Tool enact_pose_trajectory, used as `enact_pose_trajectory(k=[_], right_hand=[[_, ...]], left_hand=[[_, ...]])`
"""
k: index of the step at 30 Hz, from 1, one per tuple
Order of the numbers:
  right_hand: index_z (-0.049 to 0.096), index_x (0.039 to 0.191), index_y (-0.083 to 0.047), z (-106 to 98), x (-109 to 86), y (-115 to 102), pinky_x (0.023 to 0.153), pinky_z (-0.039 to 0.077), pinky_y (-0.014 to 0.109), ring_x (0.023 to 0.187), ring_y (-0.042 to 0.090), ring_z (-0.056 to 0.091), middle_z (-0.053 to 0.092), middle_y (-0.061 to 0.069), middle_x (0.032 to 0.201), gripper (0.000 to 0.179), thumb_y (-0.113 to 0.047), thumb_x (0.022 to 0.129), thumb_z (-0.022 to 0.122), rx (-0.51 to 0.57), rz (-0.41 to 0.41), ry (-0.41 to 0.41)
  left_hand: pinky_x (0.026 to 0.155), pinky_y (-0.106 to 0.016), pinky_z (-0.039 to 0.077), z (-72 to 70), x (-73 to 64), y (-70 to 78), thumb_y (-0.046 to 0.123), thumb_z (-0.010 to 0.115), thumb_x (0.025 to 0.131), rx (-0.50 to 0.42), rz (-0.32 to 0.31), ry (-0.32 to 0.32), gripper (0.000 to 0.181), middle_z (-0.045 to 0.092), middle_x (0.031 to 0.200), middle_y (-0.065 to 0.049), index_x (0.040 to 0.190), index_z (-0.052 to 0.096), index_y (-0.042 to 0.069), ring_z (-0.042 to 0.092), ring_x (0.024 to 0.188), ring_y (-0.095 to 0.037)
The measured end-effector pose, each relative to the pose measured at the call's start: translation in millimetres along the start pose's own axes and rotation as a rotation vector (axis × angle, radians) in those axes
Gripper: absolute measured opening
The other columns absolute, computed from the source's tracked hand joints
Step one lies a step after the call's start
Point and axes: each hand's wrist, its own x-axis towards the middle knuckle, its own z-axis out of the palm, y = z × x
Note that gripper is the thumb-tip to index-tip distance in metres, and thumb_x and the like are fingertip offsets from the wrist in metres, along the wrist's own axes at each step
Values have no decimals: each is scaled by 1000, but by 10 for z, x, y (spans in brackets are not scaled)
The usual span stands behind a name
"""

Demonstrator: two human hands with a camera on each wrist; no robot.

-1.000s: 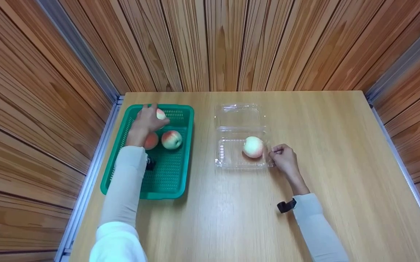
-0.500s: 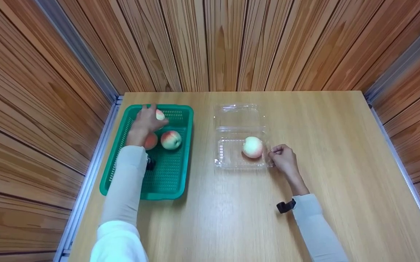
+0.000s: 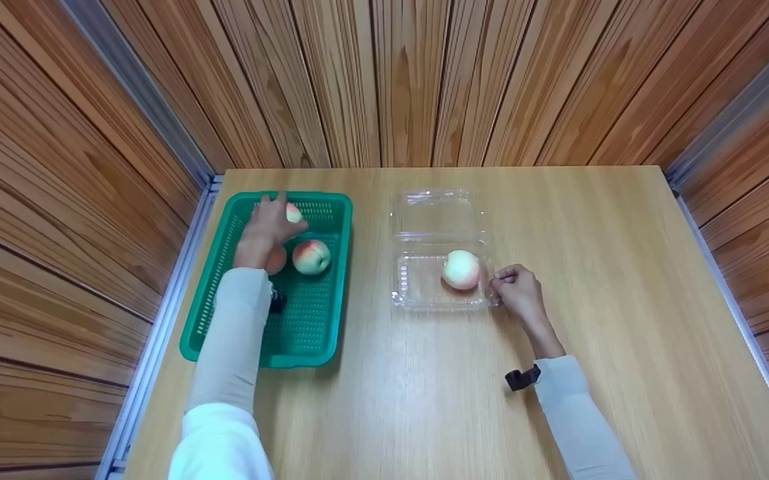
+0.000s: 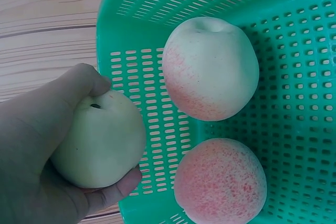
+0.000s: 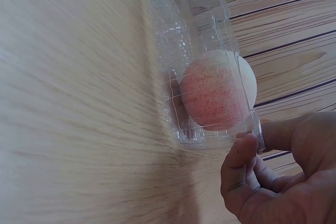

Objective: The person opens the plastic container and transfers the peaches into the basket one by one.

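Note:
In the head view my left hand (image 3: pixel 266 225) is at the far end of the green basket (image 3: pixel 301 327), gripping a peach (image 4: pixel 102 142). The left wrist view shows the thumb and fingers curled round this pale peach, near the basket's wall. Two more peaches lie in the basket, a pale one with a pink blush (image 4: pixel 210 69) and a redder one (image 4: pixel 221 182). My right hand (image 3: pixel 521 290) pinches the right edge of a clear plastic clamshell box (image 3: pixel 418 277) between thumb and finger. One peach (image 3: pixel 462 270) sits in the box's near half; its lid lies folded back.
Both containers stand on a light wooden table (image 3: pixel 384 387), basket on the left, box near the middle. Wood-panelled walls (image 3: pixel 411 87) rise behind and at both sides. A metal rail (image 3: pixel 178 280) runs along the table's left edge.

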Motion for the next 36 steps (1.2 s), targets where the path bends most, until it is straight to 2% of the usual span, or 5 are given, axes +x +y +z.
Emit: enact_pose_trajectory(k=[7, 16, 28, 36], right_hand=[[59, 112, 7, 4, -3, -6, 55, 55, 20, 67, 10, 64, 61, 3, 83, 18, -1, 95, 62, -34, 14, 4], [59, 112, 7, -4, 0, -2, 56, 56, 21, 66, 10, 64, 61, 2, 83, 19, -2, 96, 63, -31, 13, 5], [60, 109, 5, 7, 4, 4, 55, 54, 19, 65, 9, 62, 60, 1, 83, 16, -2, 95, 63, -38, 1, 17], [59, 111, 5, -3, 5, 10, 56, 53, 21, 66, 10, 62, 60, 2, 84, 17, -3, 97, 63, -56, 12, 12]], left_hand=[[124, -69, 29, 56, 38, -47, 41, 63, 104, -9, -20, -15, 90, 11, 173, -35, 170, 15, 4, 15, 160, -56], [122, -70, 34, 108, 66, -56, 37, 64, 103, -16, -12, 11, 84, 23, 167, -35, 168, 23, 3, 24, 155, -58], [124, -66, 34, 166, 71, -108, 36, 64, 103, -18, -9, 1, 84, 22, 168, -36, 168, 23, 2, 29, 155, -54], [125, -66, 31, 205, 88, -117, 33, 64, 104, -32, -25, -5, 81, 21, 169, -34, 167, 25, 3, 27, 156, -52]])
